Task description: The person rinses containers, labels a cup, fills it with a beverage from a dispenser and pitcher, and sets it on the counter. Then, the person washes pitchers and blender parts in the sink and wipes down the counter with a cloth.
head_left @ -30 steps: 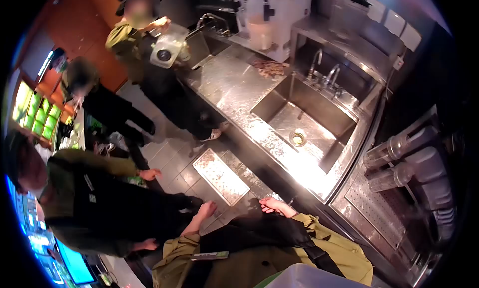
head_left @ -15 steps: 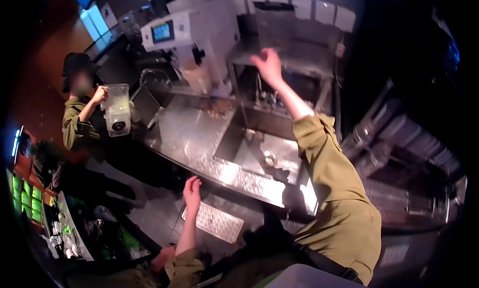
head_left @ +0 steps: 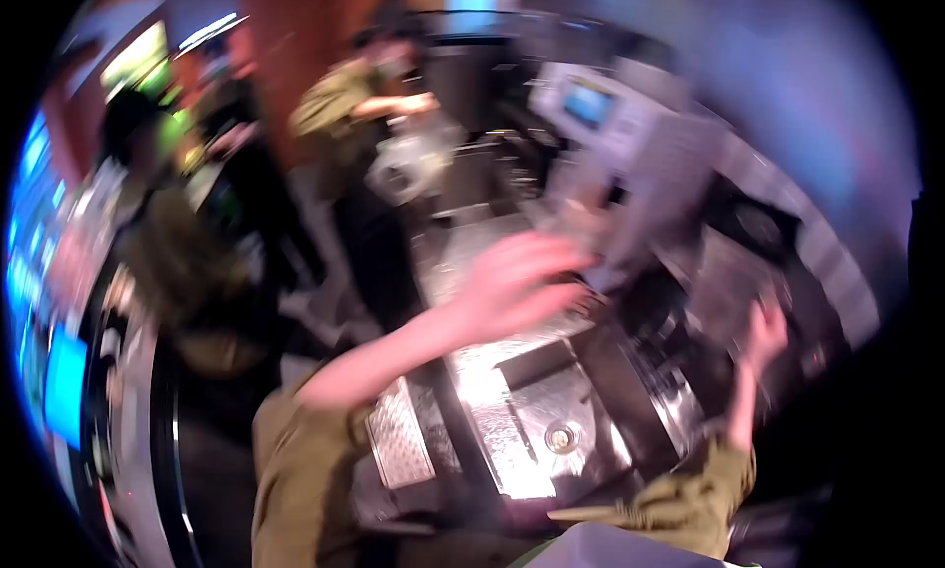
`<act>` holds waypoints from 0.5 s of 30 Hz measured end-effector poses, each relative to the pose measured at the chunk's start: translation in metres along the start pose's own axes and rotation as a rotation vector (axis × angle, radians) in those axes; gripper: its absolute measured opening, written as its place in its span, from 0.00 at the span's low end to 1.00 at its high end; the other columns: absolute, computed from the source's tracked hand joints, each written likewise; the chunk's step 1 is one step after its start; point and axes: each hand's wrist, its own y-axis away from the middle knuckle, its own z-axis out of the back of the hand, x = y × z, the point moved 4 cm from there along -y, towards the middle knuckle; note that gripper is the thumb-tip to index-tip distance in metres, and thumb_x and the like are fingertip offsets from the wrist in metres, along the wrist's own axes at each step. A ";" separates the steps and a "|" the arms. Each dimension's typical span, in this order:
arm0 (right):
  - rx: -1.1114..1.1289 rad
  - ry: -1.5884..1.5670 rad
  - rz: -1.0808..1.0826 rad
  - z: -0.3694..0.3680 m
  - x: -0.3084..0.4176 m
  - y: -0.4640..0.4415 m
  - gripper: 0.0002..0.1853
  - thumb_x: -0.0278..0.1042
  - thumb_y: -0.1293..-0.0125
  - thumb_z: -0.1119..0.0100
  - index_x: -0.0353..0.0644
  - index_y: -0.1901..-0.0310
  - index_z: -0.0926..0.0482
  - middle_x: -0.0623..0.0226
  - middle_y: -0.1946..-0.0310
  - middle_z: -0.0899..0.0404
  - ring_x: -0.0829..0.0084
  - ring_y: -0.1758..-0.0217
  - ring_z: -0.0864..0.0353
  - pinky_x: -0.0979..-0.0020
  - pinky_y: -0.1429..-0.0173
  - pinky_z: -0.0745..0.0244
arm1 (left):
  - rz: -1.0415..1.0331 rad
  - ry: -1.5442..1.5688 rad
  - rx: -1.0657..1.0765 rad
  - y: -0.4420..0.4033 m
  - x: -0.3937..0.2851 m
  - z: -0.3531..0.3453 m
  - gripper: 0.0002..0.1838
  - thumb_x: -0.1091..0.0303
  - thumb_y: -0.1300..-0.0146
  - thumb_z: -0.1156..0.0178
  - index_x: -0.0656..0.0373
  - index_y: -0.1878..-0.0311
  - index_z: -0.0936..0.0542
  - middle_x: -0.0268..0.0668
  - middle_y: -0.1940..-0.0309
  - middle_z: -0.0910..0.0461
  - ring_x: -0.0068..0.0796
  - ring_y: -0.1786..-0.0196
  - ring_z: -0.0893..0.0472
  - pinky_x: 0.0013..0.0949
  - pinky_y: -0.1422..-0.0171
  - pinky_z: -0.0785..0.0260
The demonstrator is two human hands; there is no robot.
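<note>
My left hand point(head_left: 522, 281) reaches across the steel counter with its fingers apart and holds nothing. It is blurred, and beyond its fingertips stands the white machine with a small screen point(head_left: 630, 125). My right hand point(head_left: 765, 332) is raised at the front side of a tall see-through container point(head_left: 728, 284) behind the sink. That container has a dark top point(head_left: 753, 219). The fingers of this hand are smeared by motion, so I cannot tell whether they grip the container or only overlap it in view. Below and between both hands lies the steel sink point(head_left: 536, 371).
A co-worker point(head_left: 340, 100) stands at the counter's far end holding a clear container point(head_left: 409, 164). Another person point(head_left: 187, 243) stands at the left by a second counter. A perforated metal plate point(head_left: 402, 435) lies low beside the sink. Faucets point(head_left: 669, 327) rise behind the basin.
The view has swung left. My left hand has risen from low by the floor to above the counter. My right hand has come to the side of the tall container.
</note>
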 end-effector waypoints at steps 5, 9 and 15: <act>0.433 -0.357 -0.140 0.019 0.064 0.081 0.03 0.22 0.51 0.52 0.38 0.72 0.31 0.77 0.80 0.35 0.87 0.80 0.40 0.83 0.76 0.44 | -0.170 0.060 0.057 -0.013 -0.046 -0.050 0.28 0.48 0.52 0.40 0.63 0.57 0.29 0.52 0.46 0.38 0.48 0.44 0.35 0.45 0.44 0.41; 0.814 -0.363 -0.215 -0.045 0.111 0.148 0.03 0.25 0.57 0.52 0.40 0.82 0.36 0.78 0.83 0.41 0.86 0.80 0.44 0.81 0.77 0.48 | 0.204 0.252 0.121 0.056 -0.046 0.030 0.13 0.64 0.51 0.38 0.61 0.73 0.31 0.44 0.51 0.32 0.41 0.48 0.31 0.37 0.48 0.36; 1.318 -0.708 -0.133 -0.231 0.211 0.295 0.06 0.29 0.58 0.46 0.38 0.83 0.31 0.75 0.88 0.35 0.83 0.84 0.36 0.79 0.81 0.43 | 1.001 -0.058 -0.758 0.219 -0.031 0.267 0.11 0.66 0.44 0.47 0.64 0.62 0.24 0.27 0.74 0.28 0.16 0.69 0.31 0.21 0.63 0.38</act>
